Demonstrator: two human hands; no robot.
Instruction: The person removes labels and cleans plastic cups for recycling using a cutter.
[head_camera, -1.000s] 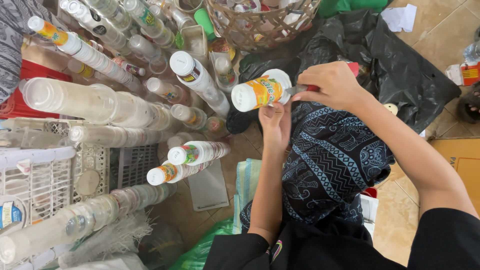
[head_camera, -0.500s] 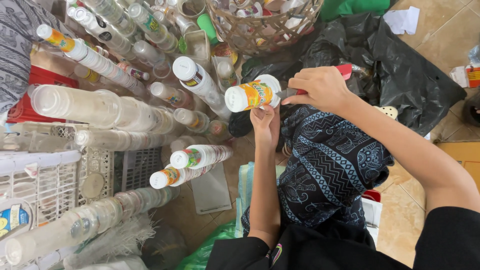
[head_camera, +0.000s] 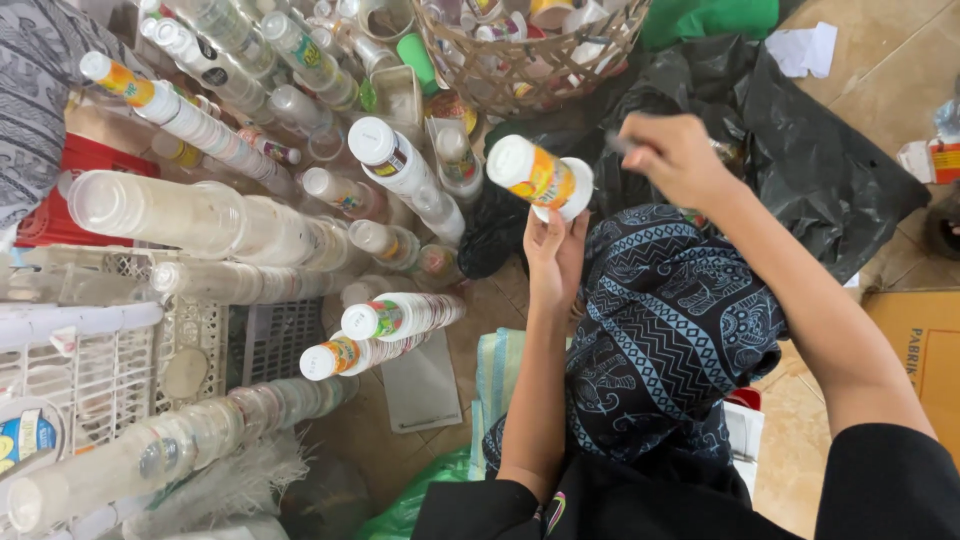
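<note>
On plastic cup (head_camera: 540, 176), left fingers (head_camera: 556, 236).

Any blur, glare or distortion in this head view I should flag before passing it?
Head view: the right hand and the thin tool it holds are smeared by motion blur, so what the tool is cannot be told; the left hand and its printed cup stay fairly sharp; light is soft and even daylight, with mild sheen on the clear cup stacks; the wide lens bends the edges.

Thin tool (head_camera: 618, 143) in right hand (head_camera: 678, 155) blurred.
</note>
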